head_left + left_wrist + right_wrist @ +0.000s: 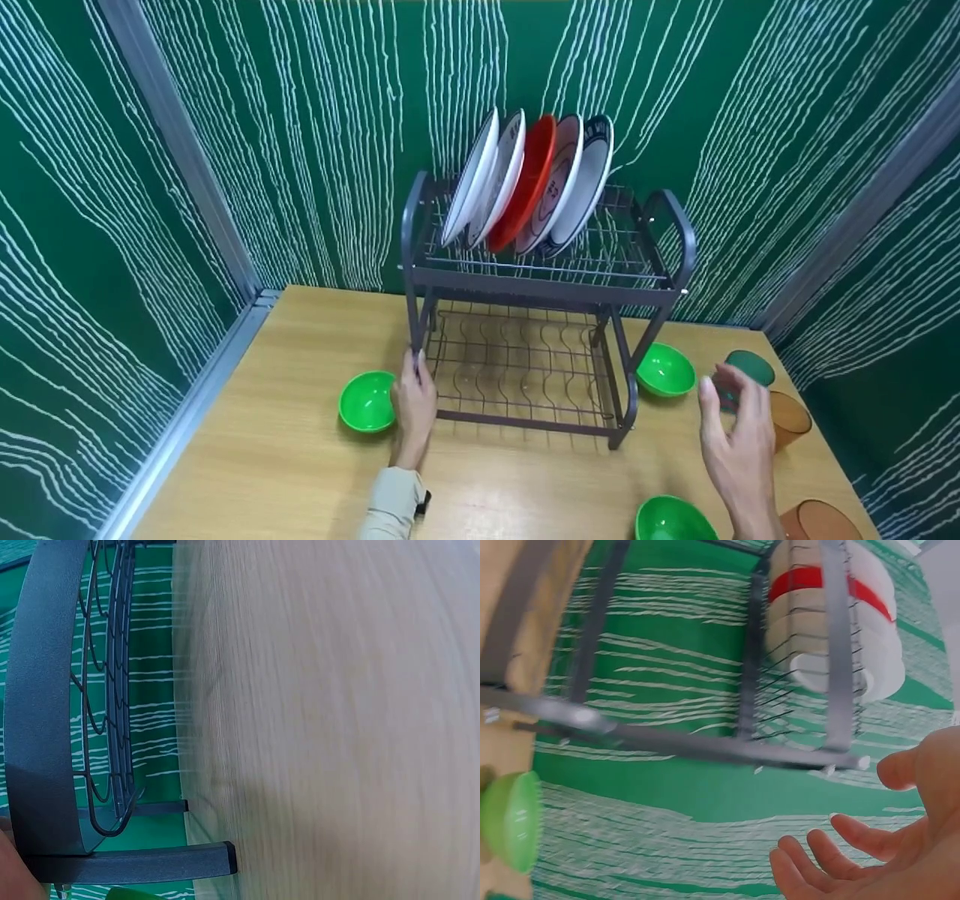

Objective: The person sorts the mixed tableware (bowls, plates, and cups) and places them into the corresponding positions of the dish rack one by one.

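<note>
A dark grey two-tier dish rack (544, 280) stands on the table. Several plates lean on edge in its upper tier, a red plate (527, 187) among white ones (470, 180). My left hand (414, 405) grips the rack's left front post low down; the left wrist view shows the rack's leg (135, 864) with a bit of the hand at the lower left corner. To the right of the rack, my right hand (742, 442) hangs in the air, fingers loosely bent and apart, holding nothing. In the right wrist view that hand (877, 855) is separate from the rack frame (705, 746).
One green bowl (366, 403) sits beside my left hand, another green bowl (666, 370) by the rack's right side, a third green bowl (671, 519) at the front. A green cup (750, 366) and orange cups (791, 420) line the right. Green walls enclose the table (300, 360).
</note>
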Action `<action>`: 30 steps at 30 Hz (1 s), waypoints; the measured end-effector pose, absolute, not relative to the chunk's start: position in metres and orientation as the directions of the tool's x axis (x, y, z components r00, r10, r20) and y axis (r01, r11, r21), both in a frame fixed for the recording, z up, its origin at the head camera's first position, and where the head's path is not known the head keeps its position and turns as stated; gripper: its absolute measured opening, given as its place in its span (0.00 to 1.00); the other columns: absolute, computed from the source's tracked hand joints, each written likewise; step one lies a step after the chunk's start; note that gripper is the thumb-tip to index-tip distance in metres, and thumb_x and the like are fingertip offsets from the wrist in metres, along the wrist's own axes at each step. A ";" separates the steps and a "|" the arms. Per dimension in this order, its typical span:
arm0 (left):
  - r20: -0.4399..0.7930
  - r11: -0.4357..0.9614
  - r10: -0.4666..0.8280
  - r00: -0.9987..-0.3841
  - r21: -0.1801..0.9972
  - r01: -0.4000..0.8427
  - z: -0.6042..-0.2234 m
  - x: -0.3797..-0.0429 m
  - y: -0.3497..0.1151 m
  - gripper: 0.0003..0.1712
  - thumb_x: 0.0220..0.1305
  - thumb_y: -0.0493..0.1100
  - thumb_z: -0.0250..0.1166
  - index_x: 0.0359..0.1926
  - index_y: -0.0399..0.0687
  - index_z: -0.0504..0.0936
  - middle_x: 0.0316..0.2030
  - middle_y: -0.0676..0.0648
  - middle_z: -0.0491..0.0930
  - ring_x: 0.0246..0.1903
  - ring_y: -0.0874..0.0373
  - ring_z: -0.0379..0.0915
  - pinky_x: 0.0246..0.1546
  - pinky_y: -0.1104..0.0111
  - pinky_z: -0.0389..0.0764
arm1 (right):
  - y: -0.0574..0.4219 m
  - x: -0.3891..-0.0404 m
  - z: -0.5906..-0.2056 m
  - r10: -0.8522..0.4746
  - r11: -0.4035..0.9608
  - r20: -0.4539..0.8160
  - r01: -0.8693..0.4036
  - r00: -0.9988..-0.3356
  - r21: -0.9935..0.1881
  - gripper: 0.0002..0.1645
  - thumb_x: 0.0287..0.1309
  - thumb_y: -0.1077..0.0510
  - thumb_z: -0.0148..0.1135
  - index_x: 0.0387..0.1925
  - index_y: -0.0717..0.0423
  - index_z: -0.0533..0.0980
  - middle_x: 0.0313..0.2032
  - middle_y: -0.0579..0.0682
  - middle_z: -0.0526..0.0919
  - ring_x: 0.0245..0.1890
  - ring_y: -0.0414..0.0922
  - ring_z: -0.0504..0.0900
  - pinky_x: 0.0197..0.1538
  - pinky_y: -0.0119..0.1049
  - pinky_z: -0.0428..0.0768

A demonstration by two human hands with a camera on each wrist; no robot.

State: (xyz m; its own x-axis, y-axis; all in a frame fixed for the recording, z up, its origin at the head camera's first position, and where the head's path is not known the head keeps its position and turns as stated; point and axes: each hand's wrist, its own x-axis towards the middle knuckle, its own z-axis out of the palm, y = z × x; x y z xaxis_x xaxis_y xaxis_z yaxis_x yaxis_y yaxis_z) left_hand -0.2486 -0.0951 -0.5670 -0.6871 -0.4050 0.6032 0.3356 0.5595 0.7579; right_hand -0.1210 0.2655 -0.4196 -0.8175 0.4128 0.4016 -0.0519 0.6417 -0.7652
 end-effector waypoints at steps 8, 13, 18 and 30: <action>0.610 0.554 -0.388 -0.691 0.753 0.354 -0.565 -0.249 -0.096 0.09 0.72 0.40 0.52 0.45 0.41 0.76 0.13 0.55 0.62 0.10 0.64 0.56 0.08 0.71 0.58 | 0.283 -0.105 -0.454 0.485 0.570 0.178 0.156 -0.856 -0.806 0.35 0.68 0.39 0.44 0.66 0.59 0.60 0.60 0.60 0.63 0.60 0.57 0.65 0.61 0.57 0.66; 0.580 0.526 -0.367 -0.727 0.774 0.352 -0.564 -0.245 -0.099 0.11 0.72 0.40 0.51 0.49 0.39 0.74 0.14 0.55 0.62 0.10 0.64 0.57 0.08 0.71 0.60 | 0.289 -0.098 -0.471 0.475 0.573 0.152 0.173 -0.867 -0.801 0.37 0.69 0.39 0.43 0.65 0.62 0.58 0.61 0.62 0.62 0.60 0.59 0.63 0.60 0.59 0.65; 0.531 0.474 -0.329 -0.781 0.808 0.350 -0.562 -0.240 -0.102 0.14 0.74 0.42 0.49 0.52 0.38 0.73 0.17 0.54 0.64 0.13 0.63 0.59 0.10 0.70 0.63 | 0.296 -0.090 -0.483 0.469 0.554 0.087 0.216 -0.879 -0.804 0.38 0.69 0.38 0.41 0.66 0.63 0.57 0.62 0.63 0.60 0.61 0.60 0.61 0.61 0.59 0.64; 0.540 0.467 -0.341 -0.770 0.808 0.360 -0.564 -0.231 -0.106 0.18 0.71 0.39 0.53 0.58 0.36 0.72 0.28 0.46 0.74 0.25 0.56 0.69 0.26 0.63 0.75 | 0.306 -0.064 -0.533 0.489 0.552 0.005 0.305 -0.872 -0.776 0.38 0.68 0.37 0.41 0.63 0.65 0.61 0.59 0.67 0.63 0.58 0.63 0.64 0.57 0.58 0.67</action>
